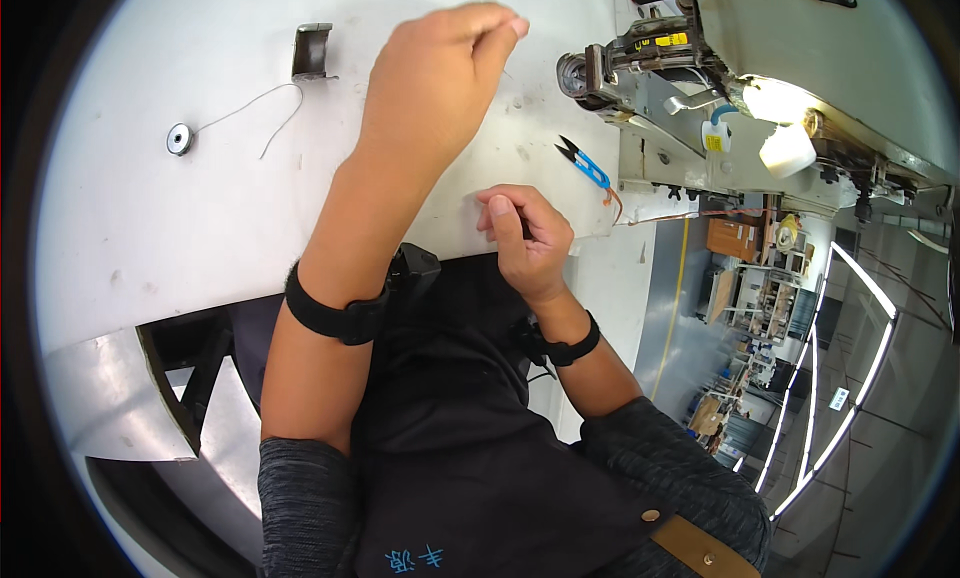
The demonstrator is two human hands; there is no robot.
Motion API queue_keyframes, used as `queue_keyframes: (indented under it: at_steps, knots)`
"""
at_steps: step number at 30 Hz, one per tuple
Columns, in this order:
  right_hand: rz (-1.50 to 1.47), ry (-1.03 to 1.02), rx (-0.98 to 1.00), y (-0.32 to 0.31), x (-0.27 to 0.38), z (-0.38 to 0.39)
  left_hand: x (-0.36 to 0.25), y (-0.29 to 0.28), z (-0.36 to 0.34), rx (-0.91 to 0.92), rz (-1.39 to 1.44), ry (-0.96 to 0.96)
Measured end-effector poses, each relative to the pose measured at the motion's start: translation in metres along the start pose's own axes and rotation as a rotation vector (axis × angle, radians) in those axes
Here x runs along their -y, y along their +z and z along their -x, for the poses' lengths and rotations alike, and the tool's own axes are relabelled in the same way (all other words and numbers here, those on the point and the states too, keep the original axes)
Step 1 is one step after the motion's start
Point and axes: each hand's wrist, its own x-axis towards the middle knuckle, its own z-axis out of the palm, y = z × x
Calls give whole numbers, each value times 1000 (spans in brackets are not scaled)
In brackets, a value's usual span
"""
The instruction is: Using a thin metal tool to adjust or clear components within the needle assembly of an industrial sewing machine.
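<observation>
My left hand (430,78) reaches over the white tabletop (230,228), its thumb and forefinger pinched together toward the sewing machine's head (640,58). Whatever may be in that pinch is too small to make out. Close to the table's front edge, my right hand (532,240) is closed, thumb pressed against curled fingers; any contents are hidden. Blue thread snips (585,165) with dark blades lie just beyond it, tied to an orange cord. On the left sits a small bobbin (179,139), its thread (265,95) trailing near a bent dark metal piece (311,52).
The machine's body (830,48), with a lit lamp (780,100), fills the upper right. A black strap (335,316) circles my left wrist, another (572,348) my right forearm. Beyond the table's right side, shelves with boxes (735,238) line a workshop floor.
</observation>
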Motion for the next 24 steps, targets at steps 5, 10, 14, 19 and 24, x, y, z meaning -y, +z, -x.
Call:
queue_keyframes:
  at_steps: [5, 10, 14, 19, 24]
  knots:
    - [-8, 6, 5, 0, -2, 1, -5, 12, 9, 121, 264, -155]
    - [-3, 13, 6, 0, -1, 1, -6, 15, 11, 204, 508, -119]
    - [3, 1, -2, 0, 1, 1, -7, 15, 10, 188, 489, -101]
    - [7, -5, -3, 0, -2, 2, 0, 20, 6, 139, 467, -75]
    - [24, -21, -1, -1, -3, 2, -1, 26, 4, 91, 400, -7]
